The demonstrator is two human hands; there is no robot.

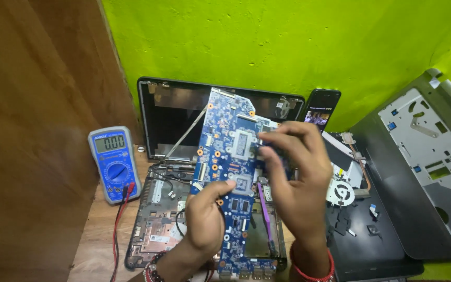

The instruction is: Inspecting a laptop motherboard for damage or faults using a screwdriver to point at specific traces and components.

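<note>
Head view: both hands grasp a blue circuit board (pixel 230 156), raised above the opened laptop base (pixel 155 224); left hand (pixel 204 219) pinches its lower edge, right hand (pixel 296 172) its right side. Blue multimeter (pixel 113 163) stands left of the base, a fan (pixel 340 192) right.

A wooden bench (pixel 97 235) carries a blue multimeter (pixel 114 163) and an opened laptop chassis (pixel 157 224).

I count one blue circuit board (pixel 229 156); one multimeter (pixel 114 163); one phone (pixel 321 108); one cooling fan (pixel 340 192); my two hands.
</note>
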